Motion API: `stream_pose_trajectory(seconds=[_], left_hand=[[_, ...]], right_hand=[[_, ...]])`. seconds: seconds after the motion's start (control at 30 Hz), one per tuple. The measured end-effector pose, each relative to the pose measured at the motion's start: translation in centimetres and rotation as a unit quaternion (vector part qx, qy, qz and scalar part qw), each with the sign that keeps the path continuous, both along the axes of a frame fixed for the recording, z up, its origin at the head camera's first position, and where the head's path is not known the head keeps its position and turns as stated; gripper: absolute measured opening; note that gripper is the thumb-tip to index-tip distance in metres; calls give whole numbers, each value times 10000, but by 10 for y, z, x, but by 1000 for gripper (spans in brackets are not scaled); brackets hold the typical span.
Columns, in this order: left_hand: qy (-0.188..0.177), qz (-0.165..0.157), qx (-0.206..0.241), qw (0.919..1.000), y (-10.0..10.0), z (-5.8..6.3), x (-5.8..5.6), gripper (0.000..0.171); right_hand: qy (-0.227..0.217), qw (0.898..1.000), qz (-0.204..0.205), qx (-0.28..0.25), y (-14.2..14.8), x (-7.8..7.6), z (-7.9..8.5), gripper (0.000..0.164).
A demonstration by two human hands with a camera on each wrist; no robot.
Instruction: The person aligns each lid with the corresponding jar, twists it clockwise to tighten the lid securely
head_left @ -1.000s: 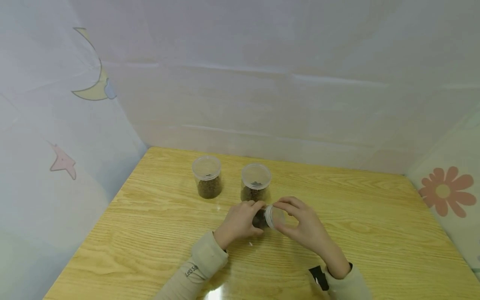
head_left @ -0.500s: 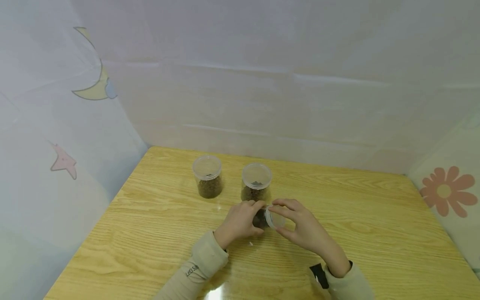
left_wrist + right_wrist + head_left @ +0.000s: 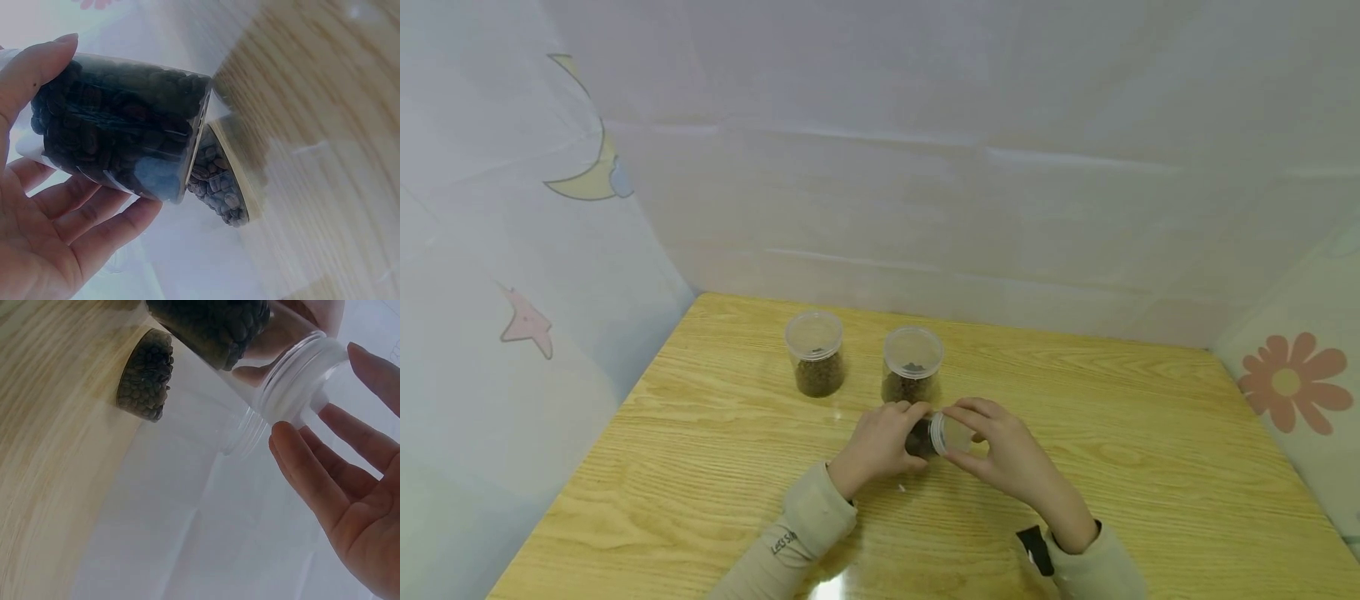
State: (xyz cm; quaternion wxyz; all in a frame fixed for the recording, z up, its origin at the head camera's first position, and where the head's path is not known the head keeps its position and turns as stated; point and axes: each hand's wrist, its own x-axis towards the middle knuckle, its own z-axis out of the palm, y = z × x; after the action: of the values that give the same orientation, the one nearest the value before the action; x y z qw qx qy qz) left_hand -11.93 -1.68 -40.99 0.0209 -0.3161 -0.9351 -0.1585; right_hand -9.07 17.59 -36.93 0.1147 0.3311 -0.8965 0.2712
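My left hand (image 3: 878,442) grips a clear plastic jar (image 3: 125,119) part-filled with dark coffee beans, thumb on one side and fingers on the other. This jar leans over, its lidded end toward the right in the head view. At that end, my right hand (image 3: 1011,454) pinches the clear screw lid (image 3: 300,381) between thumb and fingertips. In the right wrist view the lid sits on the jar's mouth; whether it is loose I cannot tell.
Two similar lidded jars with beans stand upright behind the hands: a left jar (image 3: 817,371) and a middle jar (image 3: 910,385), close beyond the held one. The wooden table (image 3: 700,433) meets a pale cloth backdrop (image 3: 925,208) at its far edge.
My right fingers spread and lifted a little at the lid, then closed round its rim again. The left hand and the held jar stay almost in place.
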Motion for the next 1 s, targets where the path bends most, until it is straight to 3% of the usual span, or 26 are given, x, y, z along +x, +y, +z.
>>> stream_pose_trajectory(seconds=[0.3,0.6,1.0], left_hand=[[59,1,-48,10000,0,0,0,69],[106,4,-65,9999,0,0,1,68],[122,-6,-63,9999,2,-3,0,69]], right_hand=[[-374,9988,-221,-223,-4,0,0,42],[-857,9924,-729,-501,-7,2,0,38],[-723,9864,-1439,-330,-11,1,-2,35]])
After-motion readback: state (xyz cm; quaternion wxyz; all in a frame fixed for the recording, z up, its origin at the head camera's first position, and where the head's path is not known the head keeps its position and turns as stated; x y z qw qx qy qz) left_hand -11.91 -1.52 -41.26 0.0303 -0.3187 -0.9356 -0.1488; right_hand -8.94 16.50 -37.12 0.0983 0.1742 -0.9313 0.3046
